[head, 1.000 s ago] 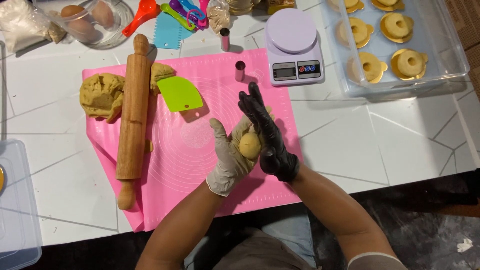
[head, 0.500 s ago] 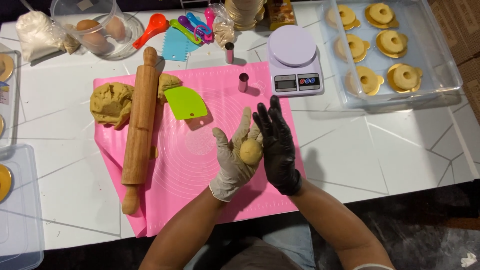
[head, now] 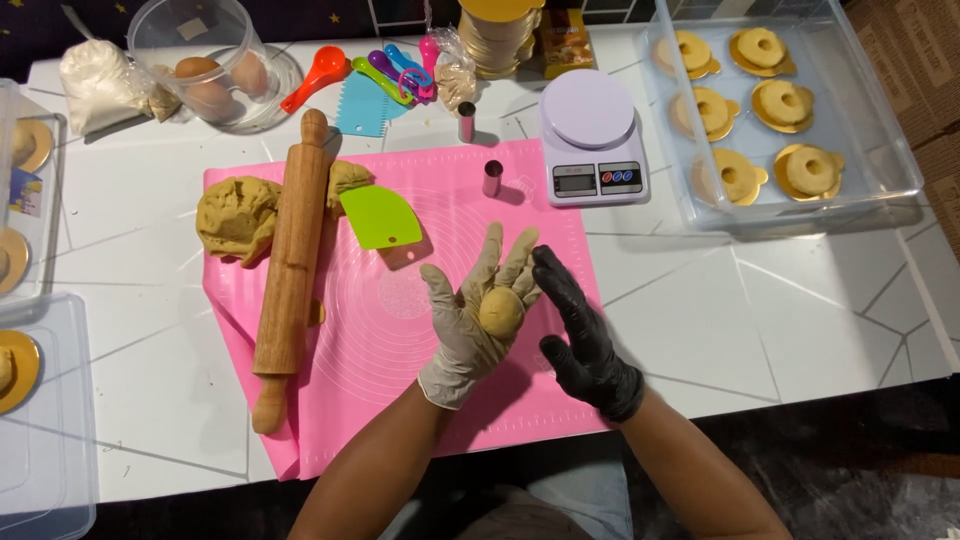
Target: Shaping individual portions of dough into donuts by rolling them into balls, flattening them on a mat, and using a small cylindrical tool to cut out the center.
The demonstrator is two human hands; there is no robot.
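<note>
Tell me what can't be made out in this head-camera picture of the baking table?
- Dough ball: its underside, hidden by the left hand cupping it.
- Right hand: its palm, turned away from the camera.
- Clear containers: cut off by the left edge.
- Kitchen scale: display too small to read.
- Dough lump: partly hidden behind the rolling pin.

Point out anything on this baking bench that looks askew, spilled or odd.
Little stands out. The pink mat lies slightly crooked on the white table, its lower-left corner crumpled. The gloves do not match: a pale one on the left hand cupping the dough ball, a black one on the right hand. Nothing looks spilled.
</note>
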